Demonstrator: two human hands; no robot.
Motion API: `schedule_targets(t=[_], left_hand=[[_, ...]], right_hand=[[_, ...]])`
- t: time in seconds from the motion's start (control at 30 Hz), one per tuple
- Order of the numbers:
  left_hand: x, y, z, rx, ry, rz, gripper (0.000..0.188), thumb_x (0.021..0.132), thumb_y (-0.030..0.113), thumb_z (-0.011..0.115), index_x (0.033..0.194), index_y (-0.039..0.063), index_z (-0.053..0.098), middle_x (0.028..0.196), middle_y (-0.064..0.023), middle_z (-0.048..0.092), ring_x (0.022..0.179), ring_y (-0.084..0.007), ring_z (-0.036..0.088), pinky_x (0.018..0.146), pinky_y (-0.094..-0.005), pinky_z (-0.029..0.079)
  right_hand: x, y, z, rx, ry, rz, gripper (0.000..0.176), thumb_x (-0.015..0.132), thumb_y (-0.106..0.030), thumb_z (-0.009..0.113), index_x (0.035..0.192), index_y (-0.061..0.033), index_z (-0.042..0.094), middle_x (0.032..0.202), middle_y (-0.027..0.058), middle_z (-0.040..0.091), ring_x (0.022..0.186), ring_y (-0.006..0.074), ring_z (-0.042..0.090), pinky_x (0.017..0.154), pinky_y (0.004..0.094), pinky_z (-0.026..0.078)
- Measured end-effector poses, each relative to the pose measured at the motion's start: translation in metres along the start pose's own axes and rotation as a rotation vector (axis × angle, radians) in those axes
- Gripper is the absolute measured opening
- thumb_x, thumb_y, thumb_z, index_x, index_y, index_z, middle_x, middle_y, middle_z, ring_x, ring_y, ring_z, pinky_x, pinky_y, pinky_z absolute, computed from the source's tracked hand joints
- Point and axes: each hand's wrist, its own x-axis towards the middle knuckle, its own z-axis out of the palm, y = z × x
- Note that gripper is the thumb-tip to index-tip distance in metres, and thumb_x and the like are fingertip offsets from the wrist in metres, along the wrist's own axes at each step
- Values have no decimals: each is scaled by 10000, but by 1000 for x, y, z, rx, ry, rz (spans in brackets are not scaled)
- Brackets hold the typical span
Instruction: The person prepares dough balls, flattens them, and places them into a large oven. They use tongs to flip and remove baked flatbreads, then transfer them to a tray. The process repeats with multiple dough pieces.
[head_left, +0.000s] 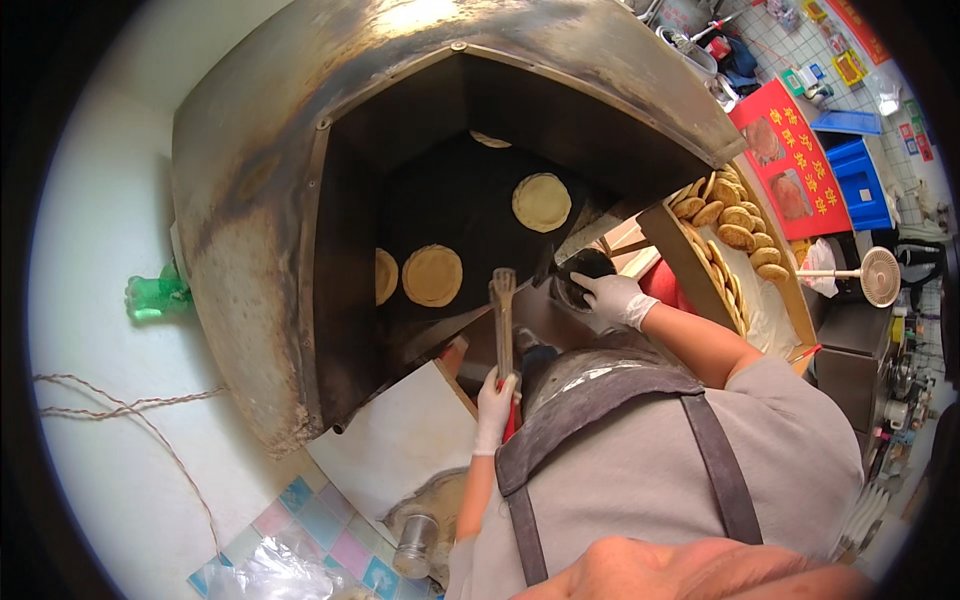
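My left hand, in a white glove, grips metal tongs by their red handle. Their tips point up toward the dark baking surface under the hood. My right hand, also gloved, is at the rim of a dark round container, its index finger extended over it; whether it grips the rim I cannot tell. On the baking surface lie a pale flatbread at the right and a browner flatbread at the left. Another flatbread is partly hidden by the hood wall, and one shows only its edge.
A stained metal hood surrounds the baking surface. At the right stands a tray with many baked flatbreads beside a red sign bearing writing. A metal shaker stands lower left, near a clear plastic bag.
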Motion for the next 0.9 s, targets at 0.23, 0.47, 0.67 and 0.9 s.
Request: schedule_targets(t=[0.23,0.47,0.67,0.9], left_hand=[[116,39,24,2,-186,-25,368,933,222,580,1224,1,539,832,-64,640,552,-110,564,466,-242,468],[137,66,38,111,-204,-58,352,939,264,573,1205,34,555,829,-56,631,532,-107,557,445,-236,458],[127,50,42,23,-216,-59,365,937,278,582,1206,33,562,812,-56,632,524,-109,559,443,-238,459],[192,76,79,1,-253,48,335,946,237,569,1206,25,565,808,-52,627,514,-105,548,439,-236,443]], right_hand=[[-46,28,0,2,-84,169,515,894,-309,498,1399,-220,441,1047,214,654,957,374,626,845,475,480],[-89,67,4,182,0,323,529,867,-301,512,1391,-253,448,1106,246,624,964,397,623,879,480,484],[-94,83,7,172,9,356,522,878,-316,512,1392,-258,441,1056,254,635,936,406,625,874,488,479],[-87,77,-8,177,115,338,505,886,-314,519,1382,-246,462,946,253,649,865,415,627,818,489,486]])
